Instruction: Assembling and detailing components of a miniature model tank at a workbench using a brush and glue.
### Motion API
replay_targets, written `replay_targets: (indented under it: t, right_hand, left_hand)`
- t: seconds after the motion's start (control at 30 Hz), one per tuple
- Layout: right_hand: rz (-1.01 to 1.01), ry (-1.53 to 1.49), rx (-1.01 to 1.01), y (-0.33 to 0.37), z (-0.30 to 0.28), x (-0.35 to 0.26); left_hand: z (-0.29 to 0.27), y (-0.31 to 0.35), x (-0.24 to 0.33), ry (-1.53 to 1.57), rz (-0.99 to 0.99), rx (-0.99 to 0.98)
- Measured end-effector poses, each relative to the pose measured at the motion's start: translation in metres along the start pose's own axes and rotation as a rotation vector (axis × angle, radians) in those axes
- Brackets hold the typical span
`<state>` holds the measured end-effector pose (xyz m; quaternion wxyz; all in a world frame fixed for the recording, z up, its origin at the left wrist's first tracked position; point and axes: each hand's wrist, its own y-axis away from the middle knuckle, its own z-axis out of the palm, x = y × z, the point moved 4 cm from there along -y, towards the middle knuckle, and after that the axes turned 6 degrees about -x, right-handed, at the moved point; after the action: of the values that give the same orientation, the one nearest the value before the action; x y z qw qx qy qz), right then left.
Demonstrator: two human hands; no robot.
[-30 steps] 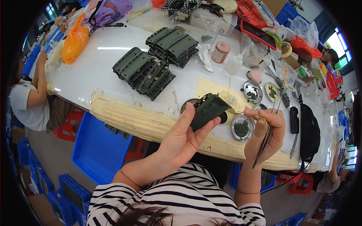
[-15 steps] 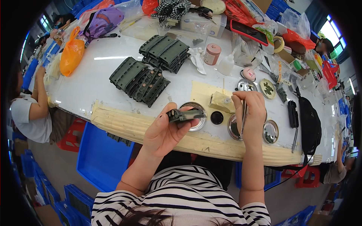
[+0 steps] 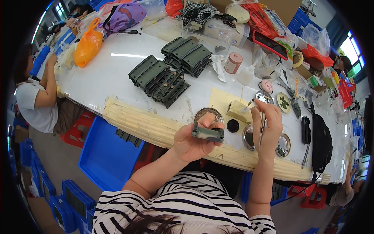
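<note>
The left hand (image 3: 191, 142) has its grip closed on a small dark green block (image 3: 207, 133), held level just above the near edge of the surface (image 3: 117, 74), likely so its top face shows. Right of the block, the right hand (image 3: 267, 124) pinches tweezers (image 3: 261, 130), tips pointing down over a round tin (image 3: 249, 136). Behind the block lies another tin (image 3: 206, 114); further back and to the left sit stacks of green parts (image 3: 161, 80).

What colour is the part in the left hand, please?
Dark green, seen in the head view: the part in the left hand.
</note>
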<state>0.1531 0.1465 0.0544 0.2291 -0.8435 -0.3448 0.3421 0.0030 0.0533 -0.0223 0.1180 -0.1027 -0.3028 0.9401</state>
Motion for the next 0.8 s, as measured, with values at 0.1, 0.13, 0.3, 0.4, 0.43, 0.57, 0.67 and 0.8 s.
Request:
replay_targets:
  t: [0.1,0.13,0.3,0.4,0.43,0.57,0.67,0.8]
  right_hand:
    - [0.018,-0.01,0.01,0.001,-0.002,0.001]
    - [0.014,-0.016,0.013,0.002,-0.003,0.001]
    - [0.006,-0.04,0.025,0.002,-0.004,0.001]
    - [0.009,-0.049,0.037,0.003,-0.006,-0.001]
    - [0.002,-0.052,0.043,0.003,-0.006,0.0]
    - [-0.032,-0.076,0.057,0.004,-0.008,-0.002]
    - [-0.054,-0.089,0.061,0.006,-0.011,-0.005]
    - [-0.066,-0.15,0.066,0.014,-0.018,-0.015]
  left_hand:
    - [-0.001,-0.001,-0.001,0.049,-0.01,0.016]
    - [-0.002,-0.002,-0.001,0.07,-0.017,0.018]
    - [-0.007,0.0,-0.001,0.114,0.015,0.05]
    - [-0.011,0.004,0.0,0.094,0.049,0.127]
    - [-0.012,0.005,0.001,0.087,0.058,0.158]
    - [-0.013,0.007,0.001,0.078,0.085,0.233]
    - [-0.012,0.007,0.0,0.097,0.084,0.258]
    - [-0.005,0.007,0.0,-0.086,0.136,0.339]
